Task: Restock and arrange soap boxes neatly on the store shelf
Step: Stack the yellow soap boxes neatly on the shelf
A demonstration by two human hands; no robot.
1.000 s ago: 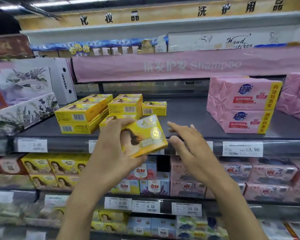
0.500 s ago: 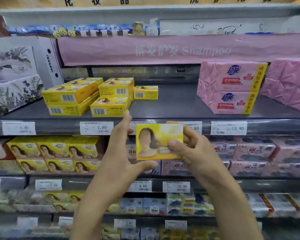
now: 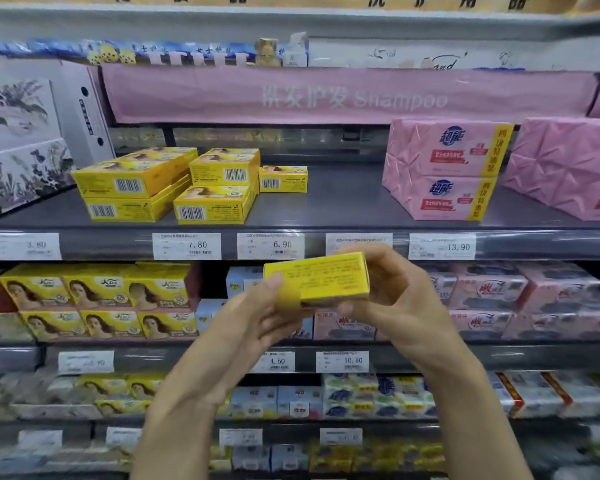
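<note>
One yellow soap box (image 3: 326, 277) is held between both our hands, in the air in front of the price tags (image 3: 271, 245) on the shelf edge. Its text-covered side faces us, slightly tilted. Our left grip (image 3: 253, 323) pinches the box's left end, thumb on top. Our right grip (image 3: 402, 299) curls round its right end. Above, on the grey shelf (image 3: 343, 206), more yellow boxes (image 3: 167, 183) lie stacked at the left. Pink soap packs (image 3: 444, 168) stand at the right, well apart from them.
</note>
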